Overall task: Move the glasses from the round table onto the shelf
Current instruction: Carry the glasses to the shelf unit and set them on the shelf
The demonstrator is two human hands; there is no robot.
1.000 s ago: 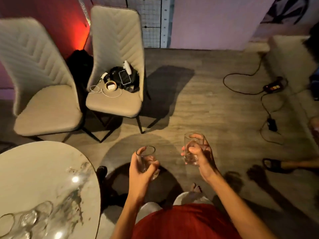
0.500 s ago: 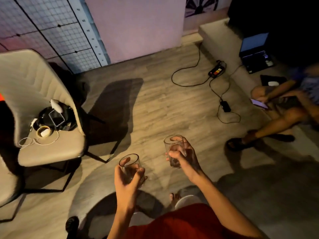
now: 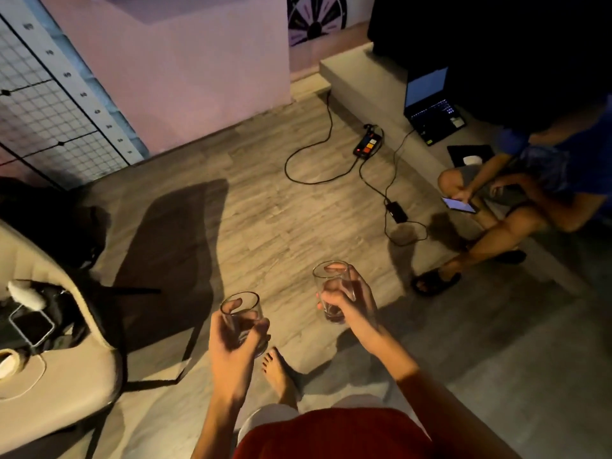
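I carry two clear, empty drinking glasses over the wooden floor. My left hand (image 3: 233, 347) is wrapped around a short glass (image 3: 241, 309), held upright at lower centre. My right hand (image 3: 351, 304) grips a slightly taller glass (image 3: 331, 286), a little higher and to the right. Fingers cover much of both glasses' lower parts. Neither the round table nor the shelf is in view.
A beige chair (image 3: 59, 379) with a phone and gear stands at the left. A power strip (image 3: 368, 145) with trailing cables lies on the floor ahead. A seated person (image 3: 516, 207) with a phone is at the right, beside a laptop (image 3: 430, 104) on a low step.
The view has swung to the right: the round table and the far chair have left the frame, and the seated person and laptop have come in. Both hands still hold their glasses.
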